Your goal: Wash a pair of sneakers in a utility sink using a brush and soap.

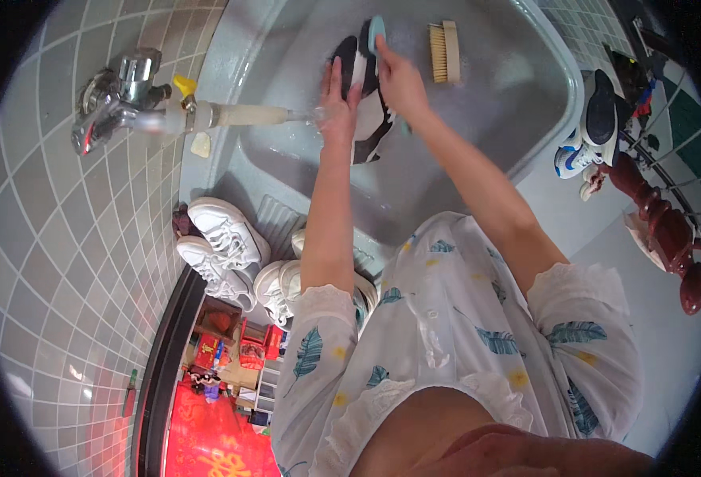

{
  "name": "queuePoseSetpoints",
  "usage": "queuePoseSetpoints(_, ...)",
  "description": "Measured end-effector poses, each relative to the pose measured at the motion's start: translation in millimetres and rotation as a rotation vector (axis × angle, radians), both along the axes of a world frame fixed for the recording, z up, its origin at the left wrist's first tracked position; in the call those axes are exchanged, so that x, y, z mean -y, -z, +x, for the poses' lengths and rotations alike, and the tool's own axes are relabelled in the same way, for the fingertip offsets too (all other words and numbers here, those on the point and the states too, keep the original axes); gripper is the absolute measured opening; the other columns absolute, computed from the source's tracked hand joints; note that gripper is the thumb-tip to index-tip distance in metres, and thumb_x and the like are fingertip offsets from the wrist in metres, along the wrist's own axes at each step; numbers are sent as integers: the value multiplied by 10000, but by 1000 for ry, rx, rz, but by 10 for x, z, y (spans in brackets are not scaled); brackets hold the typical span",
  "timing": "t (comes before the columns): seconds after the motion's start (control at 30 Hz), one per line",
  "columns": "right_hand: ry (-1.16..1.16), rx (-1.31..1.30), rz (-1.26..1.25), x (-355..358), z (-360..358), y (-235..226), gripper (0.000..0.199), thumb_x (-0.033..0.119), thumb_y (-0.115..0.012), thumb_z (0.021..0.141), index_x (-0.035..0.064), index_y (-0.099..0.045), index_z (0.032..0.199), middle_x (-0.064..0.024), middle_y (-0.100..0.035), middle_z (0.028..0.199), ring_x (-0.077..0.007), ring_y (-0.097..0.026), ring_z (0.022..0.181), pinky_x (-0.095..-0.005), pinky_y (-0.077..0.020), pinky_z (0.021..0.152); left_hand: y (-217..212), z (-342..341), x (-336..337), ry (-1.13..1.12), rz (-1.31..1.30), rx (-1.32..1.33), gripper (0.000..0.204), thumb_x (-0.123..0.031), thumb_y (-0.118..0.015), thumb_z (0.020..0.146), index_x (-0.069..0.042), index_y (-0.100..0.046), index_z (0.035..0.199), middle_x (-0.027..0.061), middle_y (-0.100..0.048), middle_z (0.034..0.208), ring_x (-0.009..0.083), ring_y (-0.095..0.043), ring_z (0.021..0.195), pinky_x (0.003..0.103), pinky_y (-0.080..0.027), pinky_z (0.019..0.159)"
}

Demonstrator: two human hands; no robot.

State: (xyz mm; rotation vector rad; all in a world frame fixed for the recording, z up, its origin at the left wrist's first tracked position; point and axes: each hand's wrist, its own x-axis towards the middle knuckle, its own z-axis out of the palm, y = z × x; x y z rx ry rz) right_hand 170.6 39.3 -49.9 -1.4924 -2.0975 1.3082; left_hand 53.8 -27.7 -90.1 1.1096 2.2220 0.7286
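Note:
A black-and-white shoe (372, 119) lies in the grey sink (553, 67). My left hand (338, 111) grips its left side, thumb and fingers against the dark and white upper. In my right hand (400, 86) is a light blue brush (377, 30), held over the shoe's right side; its bristles are hidden. From the metal tap (128, 103), a pale hose (247, 116) reaches toward my left wrist, with what looks like water at its end.
A wooden scrubbing brush (444, 52) lies in the sink, right of my right hand. White sneakers (223, 234) and other pale shoes (275, 288) stand by the near left rim. Blue-and-white shoes (577, 155) and a dark red turned wooden post (644, 195) are at right.

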Motion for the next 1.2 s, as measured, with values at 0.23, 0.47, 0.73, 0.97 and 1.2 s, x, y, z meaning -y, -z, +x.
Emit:
queuePoseSetpoints(0.23, -52, 84, -85, -279, -217, 50, 564, 37, -506, 853, 196, -419, 1387, -276, -578, 774, -417, -601, 686, -439, -472, 625, 112, -34, 34, -20, -8, 25, 620, -233, -584, 879, -201, -307, 1432, 167, -370, 1432, 365, -406, 1273, 426, -395, 1011)
queuePoseSetpoints(0.47, -200, -3, -241, 449, 191, -179, 567, 43, -508, 860, 200, -405, 1396, -282, -580, 826, -424, -599, 712, -433, -471, 630, 181, -87, 225, 28, 16, -73, 580, -195, -536, 904, -128, -299, 1429, 191, -379, 1417, 380, -412, 1262, 440, -386, 1008)
queuePoseSetpoints(0.73, 254, -308, -693, -268, 77, 101, 480, 118, -476, 944, 247, -418, 1402, -39, -520, 608, -140, -458, 468, -284, -356, 427, -14, -158, -76, 101, 57, -87, 664, -289, -569, 882, -54, -268, 1425, 256, -442, 1339, 432, -473, 1182, 465, -408, 968)
queuePoseSetpoints(0.97, 231, -247, -1029, -334, 270, -83, 466, 150, -429, 965, 249, -389, 1419, 60, -366, 601, -58, -317, 462, -231, -280, 398, -278, 57, -911, -145, -459, -194, 842, -403, -707, 716, -60, -332, 1388, 219, -553, 1220, 389, -568, 1071, 447, -475, 872)
queuePoseSetpoints(1.2, 122, -194, -732, -264, 566, -554, 469, 140, -469, 942, 288, -433, 1385, -56, -567, 718, -154, -516, 517, -329, -451, 501, -536, -175, -407, -115, -274, -227, 632, -347, -727, 722, -115, -512, 1270, 174, -662, 1017, 351, -632, 949, 435, -499, 803)
